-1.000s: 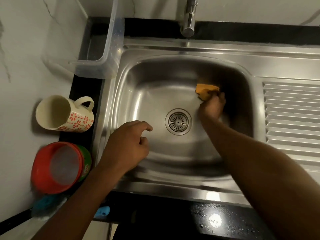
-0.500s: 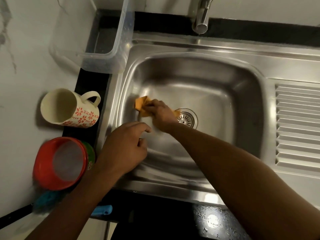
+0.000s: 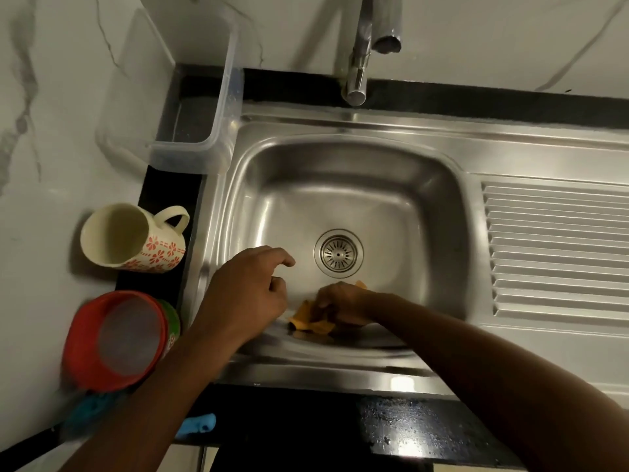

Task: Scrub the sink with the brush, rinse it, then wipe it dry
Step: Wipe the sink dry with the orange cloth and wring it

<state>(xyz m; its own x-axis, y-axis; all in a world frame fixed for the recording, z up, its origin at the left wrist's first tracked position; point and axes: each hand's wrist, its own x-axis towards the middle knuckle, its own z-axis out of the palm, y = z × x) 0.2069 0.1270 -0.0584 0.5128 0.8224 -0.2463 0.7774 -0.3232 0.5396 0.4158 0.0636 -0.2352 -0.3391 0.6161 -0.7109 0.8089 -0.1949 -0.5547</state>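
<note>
Wiping stage, I'd say: rectangular stainless steel sink looks rinsed. Over its near-left corner hangs the left hand, fingers loosely curled, holding nothing (likely balance). At the near wall the right hand grips a crumpled orange cloth, pressing it down to dry the steel.

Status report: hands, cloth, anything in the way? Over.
Right hand grips orange cloth against sink near wall. Left hand loose beside it, holds nothing. Drain uncovered, nothing in the way.
</note>
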